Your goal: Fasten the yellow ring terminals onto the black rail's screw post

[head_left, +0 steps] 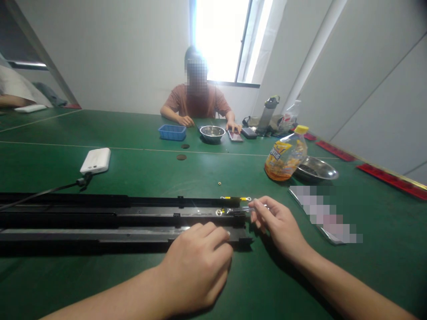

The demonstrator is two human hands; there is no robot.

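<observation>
My right hand (pixel 278 224) pinches a slender clear tool (pixel 246 209) between its fingers at the right end of the middle rail (pixel 193 211); I should align it before pressing. My left hand (pixel 200 262) curls over the near rail (pixel 133 235), though I can't tell whether its fingers grip.

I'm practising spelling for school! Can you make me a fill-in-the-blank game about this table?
The long rails lie on a ____ tabletop.
The camera wearer's ____ hand holds a slim clear object.
The bottle of orange drink has a ____ cap.
The tray near the person opposite is ____.

Missing words: green; right; yellow; blue.
</observation>
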